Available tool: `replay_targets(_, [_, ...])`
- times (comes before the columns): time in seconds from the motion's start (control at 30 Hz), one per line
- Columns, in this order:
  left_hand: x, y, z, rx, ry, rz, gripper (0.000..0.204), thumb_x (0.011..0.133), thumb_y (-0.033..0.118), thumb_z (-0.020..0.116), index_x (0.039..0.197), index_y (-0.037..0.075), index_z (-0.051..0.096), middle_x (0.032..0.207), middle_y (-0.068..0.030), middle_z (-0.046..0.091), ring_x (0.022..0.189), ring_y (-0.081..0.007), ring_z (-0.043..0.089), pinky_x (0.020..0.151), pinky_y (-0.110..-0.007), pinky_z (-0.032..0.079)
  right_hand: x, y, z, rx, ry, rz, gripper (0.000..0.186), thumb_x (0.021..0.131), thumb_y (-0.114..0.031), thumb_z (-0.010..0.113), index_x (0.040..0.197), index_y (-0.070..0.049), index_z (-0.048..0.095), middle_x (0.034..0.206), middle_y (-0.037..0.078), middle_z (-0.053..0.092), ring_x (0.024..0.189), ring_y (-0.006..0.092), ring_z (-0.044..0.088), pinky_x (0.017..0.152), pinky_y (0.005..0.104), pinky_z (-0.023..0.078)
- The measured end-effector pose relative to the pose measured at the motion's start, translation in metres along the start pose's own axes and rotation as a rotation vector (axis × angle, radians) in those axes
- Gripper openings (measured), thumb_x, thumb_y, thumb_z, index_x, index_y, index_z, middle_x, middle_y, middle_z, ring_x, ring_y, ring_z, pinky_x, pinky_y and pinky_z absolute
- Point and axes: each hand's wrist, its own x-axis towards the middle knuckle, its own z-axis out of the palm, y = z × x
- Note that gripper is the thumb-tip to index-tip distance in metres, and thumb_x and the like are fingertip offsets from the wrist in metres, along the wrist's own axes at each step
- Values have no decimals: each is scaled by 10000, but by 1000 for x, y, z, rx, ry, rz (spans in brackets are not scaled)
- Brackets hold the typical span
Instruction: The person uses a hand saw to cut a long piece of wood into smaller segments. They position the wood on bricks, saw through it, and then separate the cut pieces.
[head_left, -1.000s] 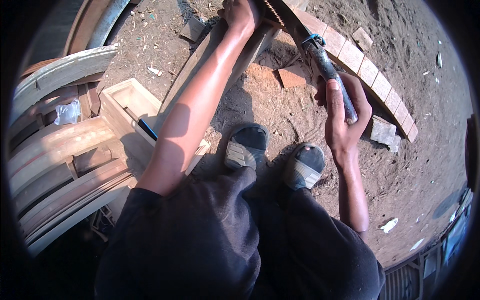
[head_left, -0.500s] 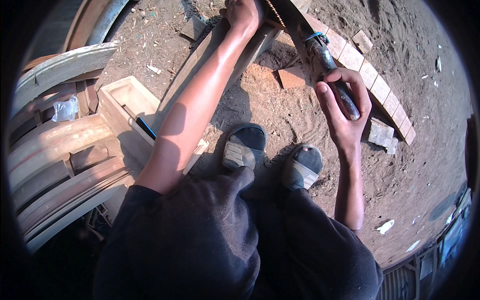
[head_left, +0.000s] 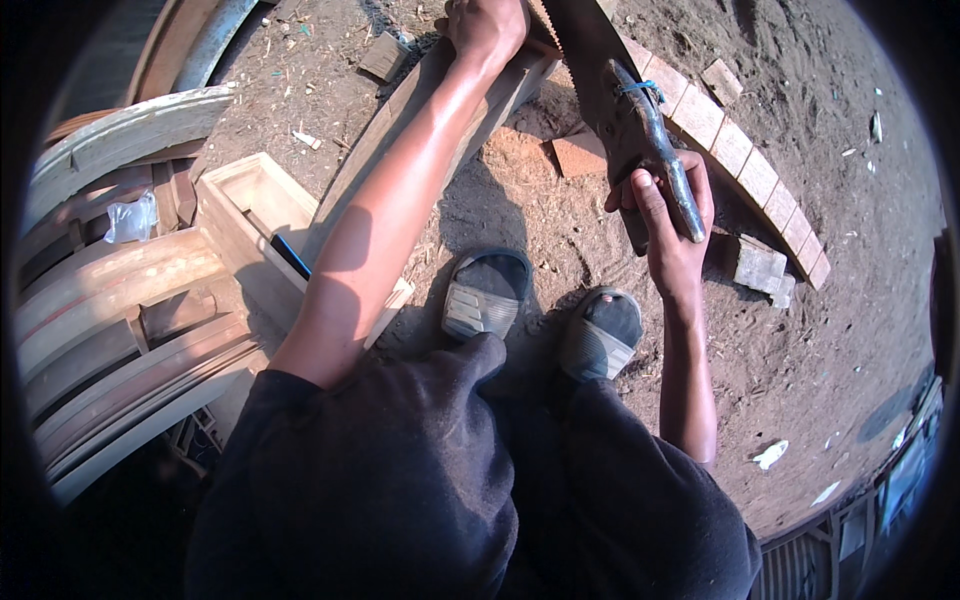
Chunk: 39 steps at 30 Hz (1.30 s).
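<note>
My right hand (head_left: 675, 225) is closed round the dark, worn handle of a handsaw (head_left: 648, 140), which has blue cord tied near its upper end. The saw's toothed blade runs up past the top of the view, its teeth facing left. My left hand (head_left: 487, 30) is at the upper edge, left of the blade, with its fingers curled over the wood there; the fingertips are partly out of sight. Below that hand, a long wooden beam (head_left: 400, 125) slants down to the left, partly behind my left forearm.
A curved strip of pale wooden blocks (head_left: 735, 145) lies on the dirt at right, a broken block (head_left: 762, 268) beside it. A reddish offcut (head_left: 580, 155) sits amid sawdust. Left are an open wooden box (head_left: 260, 195) and stacked curved frames (head_left: 120, 270). My sandalled feet (head_left: 490, 290) stand below.
My right hand and the saw have shifted slightly left and toward me. The handle has turned, and my fingers are wrapped closer round it. My left hand stays almost in place.
</note>
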Motion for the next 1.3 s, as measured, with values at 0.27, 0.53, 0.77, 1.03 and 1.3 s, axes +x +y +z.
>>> replay_targets(0.27, [3,-10,7,31,17,72,388,894,244,380,1119,10,593,1107,-291,619,1073,-447,575,949,-497,417,6,-24,-6,-337,63,165,217,930,-219,637,843,-22,611,607,-23,515,507,47,462,452,193,323])
replay_targets(0.53, [1,-16,5,35,64,110,393,918,293,393,1067,-10,593,1081,-287,623,1044,-459,572,923,-513,416,-34,-14,-13,-586,43,164,170,852,-118,612,895,40,657,658,5,576,595,52,501,544,207,389])
replay_targets(0.77, [8,-26,4,-99,24,42,350,882,230,410,1047,-15,597,1038,-295,633,1028,-454,586,918,-493,422,-29,-12,-11,-617,-24,-93,169,812,-115,631,866,45,645,651,41,577,546,102,502,540,248,414])
replay_targets(1.03, [4,-6,14,-6,43,27,386,890,241,393,1112,-1,595,1091,-285,625,1076,-447,569,948,-476,414,-70,-21,-36,-752,-20,-32,152,808,-116,613,820,34,636,595,85,557,492,134,522,509,279,406])
replay_targets(1.3, [6,-24,10,-203,-8,4,363,908,218,362,1044,-19,602,1074,-277,635,1041,-425,587,926,-469,421,-36,-14,-10,-632,16,-48,151,814,-114,624,845,33,643,624,96,566,521,153,529,539,293,418])
